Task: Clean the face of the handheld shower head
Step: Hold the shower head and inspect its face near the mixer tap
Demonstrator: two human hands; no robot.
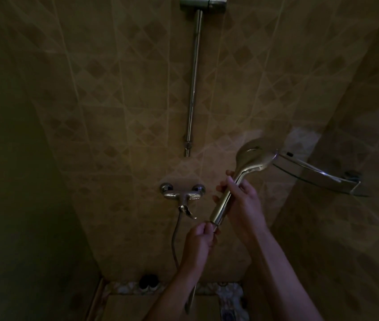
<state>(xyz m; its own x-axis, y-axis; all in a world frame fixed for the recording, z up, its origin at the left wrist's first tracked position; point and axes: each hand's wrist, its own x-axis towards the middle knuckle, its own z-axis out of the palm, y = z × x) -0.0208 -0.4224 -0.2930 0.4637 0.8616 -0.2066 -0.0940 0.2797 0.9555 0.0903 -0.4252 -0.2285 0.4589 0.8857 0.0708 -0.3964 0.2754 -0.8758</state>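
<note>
The chrome handheld shower head [252,158] is held up in front of the tiled wall, its round back toward me and its face turned away, hidden. My right hand [241,202] is wrapped around the handle's middle. My left hand [199,242] pinches the hose fitting at the handle's lower end. The metal hose [174,237] loops down from the wall mixer tap [181,194] and rises behind my left forearm to the handle.
A vertical chrome rail [194,82] with a bracket at its top runs up the wall. A glass corner shelf [318,172] sticks out just right of the shower head. A small dark object [148,282] sits on the floor by the wall.
</note>
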